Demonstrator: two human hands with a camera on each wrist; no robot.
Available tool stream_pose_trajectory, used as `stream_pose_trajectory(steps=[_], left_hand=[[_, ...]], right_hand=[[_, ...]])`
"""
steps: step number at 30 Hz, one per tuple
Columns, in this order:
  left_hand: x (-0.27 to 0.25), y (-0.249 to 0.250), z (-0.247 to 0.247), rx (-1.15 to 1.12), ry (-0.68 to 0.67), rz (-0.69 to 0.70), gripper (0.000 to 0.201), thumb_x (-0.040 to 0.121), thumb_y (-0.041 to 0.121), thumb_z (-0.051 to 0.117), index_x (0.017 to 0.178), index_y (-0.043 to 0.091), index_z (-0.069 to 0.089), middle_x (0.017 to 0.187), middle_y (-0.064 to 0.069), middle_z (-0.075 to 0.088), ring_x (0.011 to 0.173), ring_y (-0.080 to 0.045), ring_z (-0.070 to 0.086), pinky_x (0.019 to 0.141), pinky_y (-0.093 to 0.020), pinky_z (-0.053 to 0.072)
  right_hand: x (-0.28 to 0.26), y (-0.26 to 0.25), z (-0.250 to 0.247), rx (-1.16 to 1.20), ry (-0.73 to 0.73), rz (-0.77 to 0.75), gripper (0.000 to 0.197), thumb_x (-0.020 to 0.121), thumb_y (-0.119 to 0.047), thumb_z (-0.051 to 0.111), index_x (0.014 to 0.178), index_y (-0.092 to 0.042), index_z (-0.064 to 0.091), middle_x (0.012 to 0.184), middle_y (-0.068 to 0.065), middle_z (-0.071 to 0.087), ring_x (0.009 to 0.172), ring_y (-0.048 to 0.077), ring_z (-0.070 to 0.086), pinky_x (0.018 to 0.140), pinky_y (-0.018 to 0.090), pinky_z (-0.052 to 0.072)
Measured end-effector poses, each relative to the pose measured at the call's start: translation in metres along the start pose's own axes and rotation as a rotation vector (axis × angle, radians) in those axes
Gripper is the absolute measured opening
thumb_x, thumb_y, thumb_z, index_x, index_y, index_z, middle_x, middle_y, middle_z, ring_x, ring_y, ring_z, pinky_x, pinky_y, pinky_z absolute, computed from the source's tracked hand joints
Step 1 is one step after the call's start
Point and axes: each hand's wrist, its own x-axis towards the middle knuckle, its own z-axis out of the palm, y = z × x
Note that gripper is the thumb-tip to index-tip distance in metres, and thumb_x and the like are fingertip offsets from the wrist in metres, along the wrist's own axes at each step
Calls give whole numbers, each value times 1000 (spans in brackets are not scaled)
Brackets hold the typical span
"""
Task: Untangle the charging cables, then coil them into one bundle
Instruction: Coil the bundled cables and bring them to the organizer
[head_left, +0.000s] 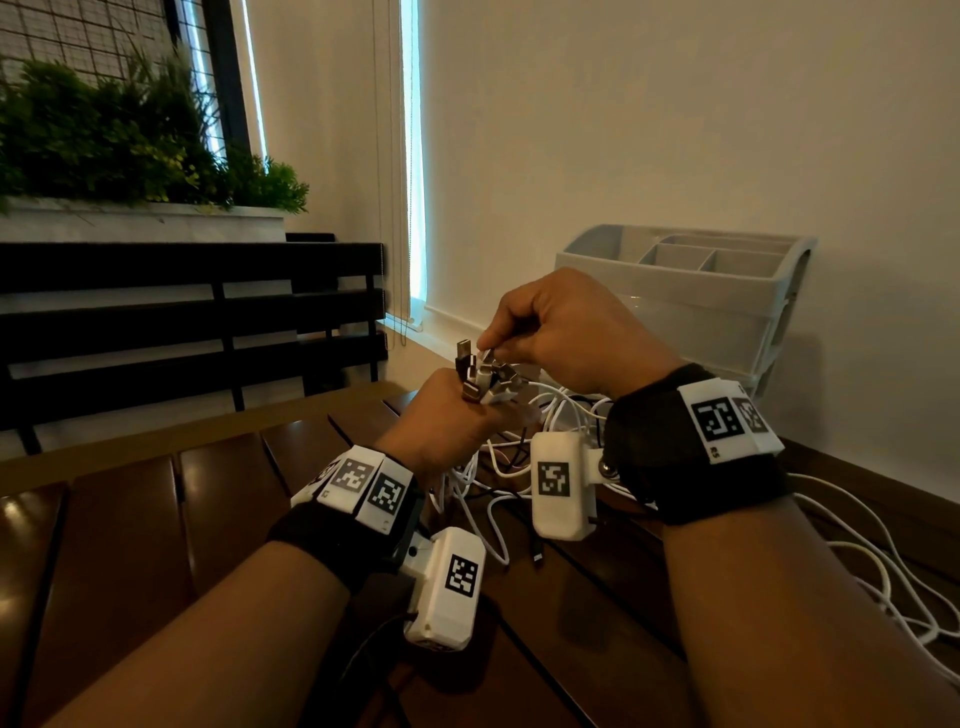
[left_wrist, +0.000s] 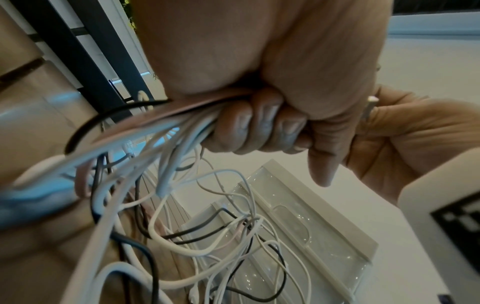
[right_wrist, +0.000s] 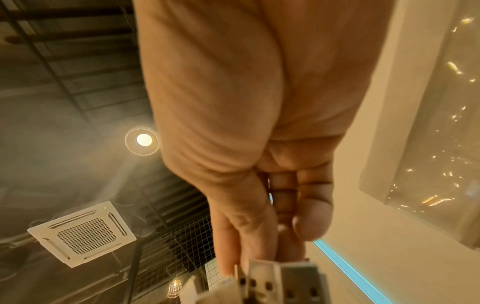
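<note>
Cables (head_left: 498, 467) hang in a loose white and dark tangle from the left hand (head_left: 447, 415), which is curled into a fist round a gathered handful of them just below their plugs (head_left: 483, 374); the wrist view shows the fingers (left_wrist: 262, 123) wrapped tight over the strands. The slack trails down onto the wooden table (head_left: 130, 519) and off to the right, in front of a grey plastic organiser (head_left: 675, 291) by the far wall. The right hand (head_left: 561, 332) hovers just above, fingertips pinching one metal plug at the top of the cluster.

These leads look light, thin and limp, so they will sag and snag on each other rather than hold a shape. The smooth jackets probably slide easily through a loose grip. The plugs are the stiff, solid part and the best place to take hold; pulling on the thin cord near a knot would likely tighten it.
</note>
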Motion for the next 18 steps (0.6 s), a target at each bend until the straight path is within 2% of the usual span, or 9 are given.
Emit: stream_pose_trajectory(steps=[2, 4, 6, 8, 9, 11, 12, 15, 18], left_hand=[[2, -2, -1, 23, 3, -6, 7, 83, 22, 73, 90, 19, 74, 85, 3, 75, 81, -11, 69, 76, -37, 52], [2, 0, -2, 28, 3, 3, 4, 85, 21, 71, 87, 21, 74, 85, 2, 74, 82, -11, 69, 78, -37, 50], [3, 1, -2, 28, -8, 15, 5, 86, 19, 69, 86, 21, 73, 84, 3, 74, 80, -10, 69, 77, -36, 50], [2, 4, -3, 27, -15, 26, 9, 87, 16, 67, 82, 23, 71, 77, 7, 73, 72, -4, 67, 71, -31, 47], [2, 5, -3, 28, -13, 37, 12, 87, 14, 67, 81, 23, 71, 75, 9, 72, 70, -2, 66, 69, -27, 45], [3, 3, -3, 23, -5, 50, 10, 87, 12, 67, 86, 21, 72, 79, 7, 73, 73, -4, 67, 68, -24, 45], [3, 2, -2, 15, -3, 50, 8, 86, 14, 67, 91, 19, 72, 83, 4, 74, 77, -7, 68, 70, -26, 47], [5, -1, -2, 54, -4, 33, 13, 87, 21, 69, 99, 20, 73, 90, 4, 74, 85, -9, 69, 75, -31, 48], [5, -1, -4, 43, 6, 27, 10, 87, 18, 67, 95, 21, 72, 87, 6, 74, 80, -6, 68, 71, -25, 47]], right_hand=[[1, 1, 0, 6, 4, 10, 17, 81, -3, 72, 85, -19, 76, 74, -20, 63, 75, -4, 61, 67, -3, 42], [0, 1, -1, 18, 11, 13, 18, 81, -3, 71, 86, -20, 76, 77, -17, 65, 76, -5, 61, 67, -2, 42], [0, 1, -1, 26, 33, 15, 18, 86, -6, 67, 94, -20, 75, 85, -13, 68, 79, -4, 61, 70, 0, 44], [-2, 2, -2, 48, 43, 41, 23, 92, -11, 59, 111, -20, 71, 101, -9, 68, 83, -4, 60, 77, 6, 46], [-2, 2, -2, 67, 16, 60, 26, 95, -13, 56, 117, -19, 68, 108, -7, 68, 88, -2, 60, 84, 13, 48], [-2, 0, 0, 95, -71, 85, 29, 96, -12, 53, 122, -18, 65, 117, -3, 67, 101, 6, 61, 97, 29, 48], [-2, -1, 1, 102, -103, 91, 29, 97, -11, 52, 122, -18, 65, 119, -2, 67, 107, 9, 61, 101, 33, 47], [-3, -4, 1, 113, -159, 100, 30, 97, -11, 51, 122, -19, 65, 120, -1, 67, 109, 11, 60, 104, 36, 44], [-4, -6, 0, 146, -148, 113, 28, 98, -16, 50, 123, -18, 65, 119, -1, 67, 107, 10, 61, 102, 36, 46]])
